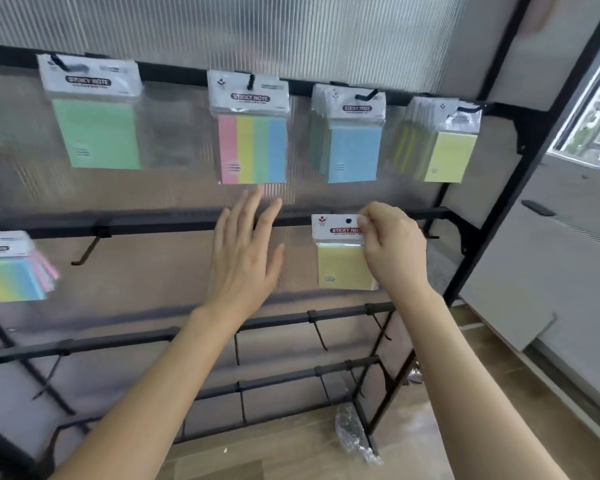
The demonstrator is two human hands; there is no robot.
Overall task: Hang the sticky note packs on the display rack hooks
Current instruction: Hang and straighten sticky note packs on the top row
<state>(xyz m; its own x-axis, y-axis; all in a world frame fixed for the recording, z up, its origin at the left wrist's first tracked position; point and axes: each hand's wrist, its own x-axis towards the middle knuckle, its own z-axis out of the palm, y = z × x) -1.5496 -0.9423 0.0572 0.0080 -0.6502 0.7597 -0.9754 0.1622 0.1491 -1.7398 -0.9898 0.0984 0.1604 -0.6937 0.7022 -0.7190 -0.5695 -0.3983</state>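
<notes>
The right hand (pixel 392 251) pinches the yellow sticky note pack (pixel 340 265) by the upper right corner of its white header, upright in front of the second rail (pixel 153 223). The left hand (pixel 246 258) is released with fingers spread, apart from the pack's left edge. A bare hook (pixel 87 249) stands further left.

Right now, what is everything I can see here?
display rack: one, black, against ribbed panel.
green pack: one, green, top bar, far left.
striped pack: one, pink-yellow-green-blue, top bar, middle.
blue packs: several, blue, top bar, right of middle.
lime packs: several, yellow-green, top bar, far right.
rainbow packs: several, multicoloured, second bar, far left.
yellow pack: one, yellow, at second bar, right.
empty hooks: several, black, second and lower bars.
plastic wrap: some, clear, on floor.
left hand: one, open, before second bar.
right hand: one, pinching yellow pack's header.
</notes>
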